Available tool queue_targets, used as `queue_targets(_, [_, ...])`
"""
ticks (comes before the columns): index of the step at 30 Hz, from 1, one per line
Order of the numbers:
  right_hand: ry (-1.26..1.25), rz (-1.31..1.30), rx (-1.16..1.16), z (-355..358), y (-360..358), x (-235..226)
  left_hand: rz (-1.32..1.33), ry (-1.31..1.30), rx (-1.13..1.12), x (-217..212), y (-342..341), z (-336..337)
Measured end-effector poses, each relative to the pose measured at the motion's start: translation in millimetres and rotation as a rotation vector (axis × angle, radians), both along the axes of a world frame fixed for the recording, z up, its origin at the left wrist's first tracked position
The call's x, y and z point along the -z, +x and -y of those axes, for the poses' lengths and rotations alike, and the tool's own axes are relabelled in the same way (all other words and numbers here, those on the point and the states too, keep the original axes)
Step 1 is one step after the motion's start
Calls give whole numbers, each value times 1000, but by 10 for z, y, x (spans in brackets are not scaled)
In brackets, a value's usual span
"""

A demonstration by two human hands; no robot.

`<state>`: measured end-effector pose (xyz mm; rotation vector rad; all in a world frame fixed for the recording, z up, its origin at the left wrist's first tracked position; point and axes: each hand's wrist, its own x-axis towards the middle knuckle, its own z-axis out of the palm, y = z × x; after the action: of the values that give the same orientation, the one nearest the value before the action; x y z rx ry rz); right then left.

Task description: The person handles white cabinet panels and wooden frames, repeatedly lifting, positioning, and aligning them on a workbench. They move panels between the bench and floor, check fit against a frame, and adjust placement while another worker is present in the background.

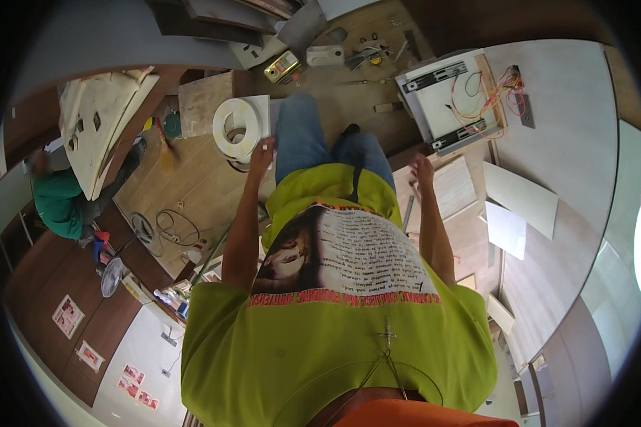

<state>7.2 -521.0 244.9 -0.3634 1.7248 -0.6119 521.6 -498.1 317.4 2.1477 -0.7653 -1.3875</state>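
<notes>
My left hand (261, 157) is closed beside a white ring-shaped roll (227, 136). A small pale spot shows at its fingers, too small to name. Behind the roll stands a white panel (265, 110). My right hand (421, 171) is raised on the other side of my legs, its fingers loosely bent and partly apart, with nothing visible in them. Nearest to it is a white drawer-like box (434, 96) with black metal slides (434, 76). Orange and red wires (470, 107) trail from the box toward a dark power strip (525, 112).
Tools and small parts (374, 57) lie ahead on the wooden floor (349, 96), near a yellow boxy device (283, 67). White panels (523, 199) stand at the right. At the left a person in green (57, 199) is beside stacked boards (103, 117), a broom (167, 158) and a coiled cable (178, 228).
</notes>
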Motion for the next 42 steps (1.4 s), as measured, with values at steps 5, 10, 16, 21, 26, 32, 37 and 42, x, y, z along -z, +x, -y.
queue_targets(5, [194, 10, 55, -306, -463, -61, -230, -217, 75, -316, -228, 1478])
queue_targets(10, [286, -19, 119, -247, -44, -85, -227, -180, 132, 68, -148, 1545])
queue_targets(16, [251, 119, -70, 591, 830, -194, -214, 122, 17, 310, 332, 722])
queue_targets(21, [70, 84, -121, 1510, 1186, -160, -280, 458, -198, 213, 740, 702])
queue_targets(26, [-13, 5, -140, 2157, 1617, -556, -262, 256, -88, 575, 1371, 860])
queue_targets(32, [99, -49, -121, 2197, 1634, -632, -398, 76, -238, 318, 1236, 1780])
queue_targets(37, [145, -26, -135, 2071, 1541, -472, -434, 66, -242, 326, 1066, 1974])
queue_targets(42, [73, -53, -130, 2012, 1566, -376, -458, 205, -197, 587, 929, 1841])
